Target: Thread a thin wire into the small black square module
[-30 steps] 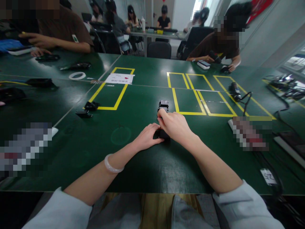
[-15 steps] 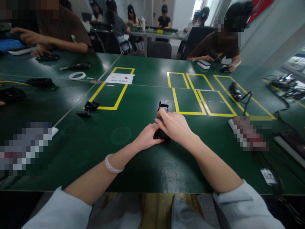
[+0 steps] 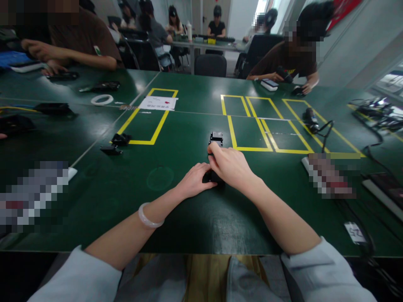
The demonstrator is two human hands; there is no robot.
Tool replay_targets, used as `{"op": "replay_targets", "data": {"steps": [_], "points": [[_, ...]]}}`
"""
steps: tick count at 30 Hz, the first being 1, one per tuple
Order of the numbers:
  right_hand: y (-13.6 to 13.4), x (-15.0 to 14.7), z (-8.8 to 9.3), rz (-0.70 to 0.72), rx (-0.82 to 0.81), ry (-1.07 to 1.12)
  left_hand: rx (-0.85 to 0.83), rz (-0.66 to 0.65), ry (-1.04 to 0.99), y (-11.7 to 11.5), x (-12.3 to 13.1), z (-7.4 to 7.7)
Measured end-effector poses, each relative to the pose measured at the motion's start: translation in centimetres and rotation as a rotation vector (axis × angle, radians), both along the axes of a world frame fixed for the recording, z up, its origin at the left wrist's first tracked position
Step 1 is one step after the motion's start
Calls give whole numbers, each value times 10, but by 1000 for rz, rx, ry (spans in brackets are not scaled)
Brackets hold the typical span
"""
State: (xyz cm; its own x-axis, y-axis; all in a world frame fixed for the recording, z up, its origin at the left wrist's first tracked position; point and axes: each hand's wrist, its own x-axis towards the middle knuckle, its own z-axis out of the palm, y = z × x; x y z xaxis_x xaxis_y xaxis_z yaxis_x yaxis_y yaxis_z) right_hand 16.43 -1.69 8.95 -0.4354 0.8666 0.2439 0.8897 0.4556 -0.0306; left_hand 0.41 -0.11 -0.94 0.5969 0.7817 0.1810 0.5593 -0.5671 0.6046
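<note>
A black plastic device (image 3: 216,136) lies lengthwise on the green table in front of me, its blocky far end showing beyond my fingers. My left hand (image 3: 193,180) grips its near end from the left side, thumb at the front edge. Over its middle is my right hand (image 3: 232,165), fingers curled and pinched down onto it from above. The two hands touch or nearly touch. Most of the device's middle is hidden under them, so its exact kind cannot be made out. Two small black parts (image 3: 115,142) lie apart, to the left of my hands.
Yellow tape rectangles (image 3: 252,149) mark the green table (image 3: 189,222). A white paper label (image 3: 158,103) and a white tape roll (image 3: 102,100) lie at the left. A black cylindrical device (image 3: 311,120) with a cable lies right. Co-workers (image 3: 285,63) sit across.
My right thumb and fingers have shifted very slightly on the black device. Both hands and the device stay in the same place. The co-worker's hand at the far left has moved a little.
</note>
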Motion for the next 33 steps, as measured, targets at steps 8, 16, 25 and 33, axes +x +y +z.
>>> {"op": "replay_targets", "data": {"steps": [8, 16, 25, 33], "points": [[2, 1, -1, -5, -15, -11, -14, -9, 11, 0, 0, 3], [1, 0, 0, -10, -28, 17, -2, -6, 18, 0, -1, 1], [0, 0, 1, -8, -10, 33, -3, -4, 31, -1, 0, 4], [6, 1, -4, -6, 4, -18, -17, -18, 36, -1, 1, 6]]}}
